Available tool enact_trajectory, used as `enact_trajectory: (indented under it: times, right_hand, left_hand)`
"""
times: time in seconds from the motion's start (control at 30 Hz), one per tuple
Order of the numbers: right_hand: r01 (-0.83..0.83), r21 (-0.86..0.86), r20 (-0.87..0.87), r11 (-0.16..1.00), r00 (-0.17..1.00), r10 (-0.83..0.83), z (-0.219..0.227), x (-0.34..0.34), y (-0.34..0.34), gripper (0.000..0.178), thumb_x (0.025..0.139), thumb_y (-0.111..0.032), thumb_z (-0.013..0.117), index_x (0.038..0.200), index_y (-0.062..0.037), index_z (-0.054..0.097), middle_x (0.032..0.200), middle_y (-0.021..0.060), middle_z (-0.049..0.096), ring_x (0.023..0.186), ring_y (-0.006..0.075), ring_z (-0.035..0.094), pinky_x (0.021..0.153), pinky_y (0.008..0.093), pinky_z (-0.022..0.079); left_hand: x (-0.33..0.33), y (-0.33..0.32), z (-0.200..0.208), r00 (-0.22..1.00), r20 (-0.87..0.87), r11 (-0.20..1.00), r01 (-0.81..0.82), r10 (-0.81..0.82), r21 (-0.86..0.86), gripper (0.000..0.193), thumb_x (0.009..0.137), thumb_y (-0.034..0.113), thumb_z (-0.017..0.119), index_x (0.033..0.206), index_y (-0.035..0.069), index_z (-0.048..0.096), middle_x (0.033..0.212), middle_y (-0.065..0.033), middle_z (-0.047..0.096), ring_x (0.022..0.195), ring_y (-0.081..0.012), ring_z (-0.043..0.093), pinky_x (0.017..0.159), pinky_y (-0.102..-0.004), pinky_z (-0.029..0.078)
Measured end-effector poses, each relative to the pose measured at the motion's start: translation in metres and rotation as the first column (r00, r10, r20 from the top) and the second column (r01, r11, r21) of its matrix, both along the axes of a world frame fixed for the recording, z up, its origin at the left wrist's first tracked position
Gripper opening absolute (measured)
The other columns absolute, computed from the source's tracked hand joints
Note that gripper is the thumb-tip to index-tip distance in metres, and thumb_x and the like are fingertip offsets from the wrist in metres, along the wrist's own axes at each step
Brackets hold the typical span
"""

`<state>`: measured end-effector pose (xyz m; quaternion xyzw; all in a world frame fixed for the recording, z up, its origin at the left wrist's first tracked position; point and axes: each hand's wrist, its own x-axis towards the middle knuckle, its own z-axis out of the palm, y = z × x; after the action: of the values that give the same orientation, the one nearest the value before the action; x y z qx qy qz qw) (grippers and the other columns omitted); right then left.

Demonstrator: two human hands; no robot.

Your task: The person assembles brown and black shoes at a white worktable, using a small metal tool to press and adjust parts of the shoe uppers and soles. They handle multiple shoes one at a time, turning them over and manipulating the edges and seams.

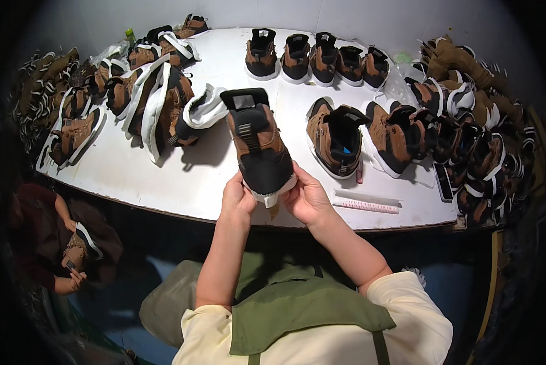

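Note:
A brown and black sneaker (pixel 258 143) with a white sole is held up over the table's near edge, its toe toward me and its black tongue pointing away. My left hand (pixel 239 198) grips the left side of the toe end. On the other side, my right hand (pixel 303 198) closes around the sole edge. Just right of it stands a similar sneaker (pixel 334 137), heel toward me, with a blue patch inside. Left of the held one, a sneaker stuffed with white paper (pixel 203 109) lies tilted beside several others.
Several sneakers (pixel 323 58) stand in a row at the back of the white table (pixel 224 188). Piles of shoes (pixel 480 67) crowd both sides. A ruler-like strip (pixel 367 205) and a phone-like dark object (pixel 443 182) lie near the right front. At lower left, another person's hands (pixel 72 280) hold a shoe.

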<state>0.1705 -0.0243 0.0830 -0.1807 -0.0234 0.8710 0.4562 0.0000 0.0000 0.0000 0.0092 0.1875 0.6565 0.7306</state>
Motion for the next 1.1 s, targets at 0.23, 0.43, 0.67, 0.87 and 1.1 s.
enact_trajectory:
  times: [0.23, 0.43, 0.67, 0.87, 1.1]
  right_hand:
    - [-0.044, 0.093, 0.024, 0.995, 0.999, 0.042, 0.022, -0.006, -0.002, 0.019, 0.092, -0.017, 0.061, 0.110, -0.0109, 0.055, 0.099, -0.0004, 0.064, 0.087, 0.0124, 0.063, 0.072, 0.0258, 0.053]
    - [-0.038, 0.128, 0.035, 0.991, 0.999, 0.033, 0.018, -0.012, -0.007, 0.022, 0.094, -0.017, 0.059, 0.114, -0.0108, 0.054, 0.107, 0.0019, 0.062, 0.097, 0.0155, 0.061, 0.084, 0.0318, 0.051]
    - [-0.091, 0.199, 0.077, 0.976, 0.994, 0.077, 0.008, -0.014, -0.025, 0.023, 0.094, -0.014, 0.057, 0.117, -0.0103, 0.052, 0.114, 0.0023, 0.059, 0.104, 0.0167, 0.059, 0.094, 0.0339, 0.048]
    - [-0.085, 0.269, 0.144, 0.959, 0.989, 0.047, -0.021, 0.017, -0.026, 0.015, 0.091, -0.012, 0.060, 0.103, -0.0060, 0.055, 0.093, 0.0059, 0.064, 0.084, 0.0203, 0.065, 0.076, 0.0401, 0.056]
    - [-0.160, 0.503, 0.212, 0.849, 0.975, 0.058, 0.009, 0.015, -0.036, 0.048, 0.096, -0.036, 0.053, 0.135, -0.0097, 0.043, 0.121, 0.0042, 0.057, 0.109, 0.0129, 0.054, 0.092, 0.0261, 0.044]
  left_hand:
    - [0.030, -0.037, 0.065, 0.964, -0.264, 0.999, -0.016, 0.023, 0.028, 0.037, 0.092, 0.023, 0.058, 0.121, 0.001, 0.054, 0.111, -0.0117, 0.063, 0.096, -0.0232, 0.065, 0.084, -0.0356, 0.055]
    - [0.029, -0.044, 0.077, 0.955, -0.293, 0.984, 0.013, 0.040, 0.175, 0.036, 0.089, 0.022, 0.063, 0.118, 0.003, 0.056, 0.105, -0.0085, 0.063, 0.091, -0.0185, 0.064, 0.079, -0.0317, 0.055]
    - [0.035, -0.048, 0.065, 0.949, -0.208, 0.891, -0.126, 0.237, 0.437, 0.039, 0.086, 0.010, 0.064, 0.122, 0.001, 0.052, 0.111, -0.0092, 0.059, 0.101, -0.0159, 0.057, 0.087, -0.0300, 0.051]
    - [0.026, -0.046, 0.024, 0.274, -0.937, 0.841, 0.435, 0.216, 0.321, 0.038, 0.089, 0.010, 0.060, 0.125, 0.001, 0.051, 0.119, -0.0105, 0.056, 0.105, -0.0186, 0.055, 0.089, -0.0291, 0.049]
    - [0.040, -0.043, 0.051, 0.411, -0.894, 0.928, 0.231, 0.179, 0.293, 0.039, 0.092, 0.014, 0.056, 0.128, 0.000, 0.049, 0.123, -0.0129, 0.055, 0.108, -0.0213, 0.055, 0.088, -0.0314, 0.048]
